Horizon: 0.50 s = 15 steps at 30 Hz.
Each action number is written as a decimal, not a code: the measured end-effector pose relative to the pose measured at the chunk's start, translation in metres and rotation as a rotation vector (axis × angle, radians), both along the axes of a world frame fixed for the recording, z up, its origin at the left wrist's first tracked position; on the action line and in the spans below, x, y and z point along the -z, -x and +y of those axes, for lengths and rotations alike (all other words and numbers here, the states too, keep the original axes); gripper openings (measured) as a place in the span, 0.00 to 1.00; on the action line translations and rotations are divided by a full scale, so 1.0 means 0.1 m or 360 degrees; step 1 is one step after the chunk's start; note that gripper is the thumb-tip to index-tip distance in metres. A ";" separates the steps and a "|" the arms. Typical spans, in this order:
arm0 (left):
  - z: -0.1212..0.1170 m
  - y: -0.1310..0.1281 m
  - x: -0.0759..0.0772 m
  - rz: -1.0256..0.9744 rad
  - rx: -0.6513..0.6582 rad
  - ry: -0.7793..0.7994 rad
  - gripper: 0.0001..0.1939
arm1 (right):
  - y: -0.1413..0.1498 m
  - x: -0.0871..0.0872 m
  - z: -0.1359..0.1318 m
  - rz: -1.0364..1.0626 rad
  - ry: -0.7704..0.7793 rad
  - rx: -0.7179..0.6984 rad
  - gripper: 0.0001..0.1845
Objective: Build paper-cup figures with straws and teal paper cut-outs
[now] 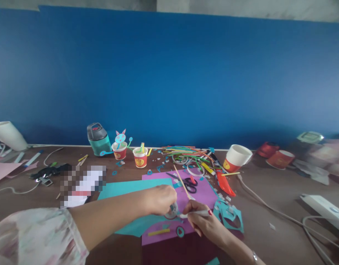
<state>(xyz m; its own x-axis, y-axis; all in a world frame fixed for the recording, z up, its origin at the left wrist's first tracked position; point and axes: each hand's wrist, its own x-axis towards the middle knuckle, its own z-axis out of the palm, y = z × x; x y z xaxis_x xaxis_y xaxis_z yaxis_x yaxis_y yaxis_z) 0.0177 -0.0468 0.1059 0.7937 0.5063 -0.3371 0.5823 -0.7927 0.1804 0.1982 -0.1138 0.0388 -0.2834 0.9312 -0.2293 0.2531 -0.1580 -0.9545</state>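
Observation:
My left hand (162, 198) is closed on a small clear roll of tape (173, 211), held over the purple sheet (155, 240). Just right of it, my right hand (201, 219) grips a slim white pen-like stick (195, 213), its end close to the roll. A thin wooden stick (180, 179) reaches up from my right fingers; whether they hold it I cannot tell. Below the hands lie a yellow strip (158, 232) and a small dark-rimmed blue paper disc (180, 231). Black-handled scissors (191, 186) rest behind my right hand. A turquoise sheet (125, 189) lies under my left forearm.
Two decorated paper cups (141, 160) and a turquoise bottle (99, 143) stand at the back. A heap of colored pipe-like strips (183, 151) lies beside a white-and-red cup (237, 158). Cut paper scraps (228, 215), a cable (265, 202) and a white power strip (325, 209) are on the right.

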 end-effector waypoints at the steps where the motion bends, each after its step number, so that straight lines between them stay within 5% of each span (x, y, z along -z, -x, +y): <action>1: 0.00 0.00 0.00 -0.0008 0.0005 -0.0010 0.07 | 0.00 0.00 0.00 0.0015 0.0012 0.0013 0.08; 15: -0.02 0.00 -0.03 0.0002 -0.0013 -0.0052 0.07 | -0.02 0.05 0.03 0.0173 0.0032 0.0178 0.08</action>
